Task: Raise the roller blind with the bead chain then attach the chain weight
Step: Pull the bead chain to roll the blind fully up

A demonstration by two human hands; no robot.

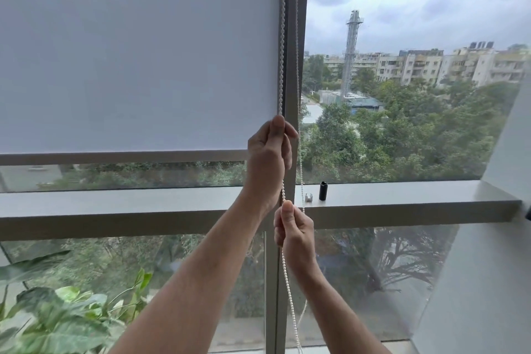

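Note:
A pale grey roller blind [138, 52] covers the left window pane, and its bottom bar [120, 157] hangs a little above the sill. A white bead chain [282, 37] runs down beside the window post. My left hand [268, 161] grips the front strand of the chain at the height of the blind's bottom bar. My right hand [293, 234] grips the same strand lower down, just below the sill. The back strand [300, 169] hangs free beside them. A black cylindrical chain weight [323, 191] stands on the sill, and a small clear clip [308, 198] lies next to it.
A grey sill ledge [402, 201] crosses the window at mid height. The vertical window post [296, 66] stands right of the blind. Green plant leaves [57, 319] fill the lower left. A white wall [488, 282] closes in on the right. Trees and buildings show outside.

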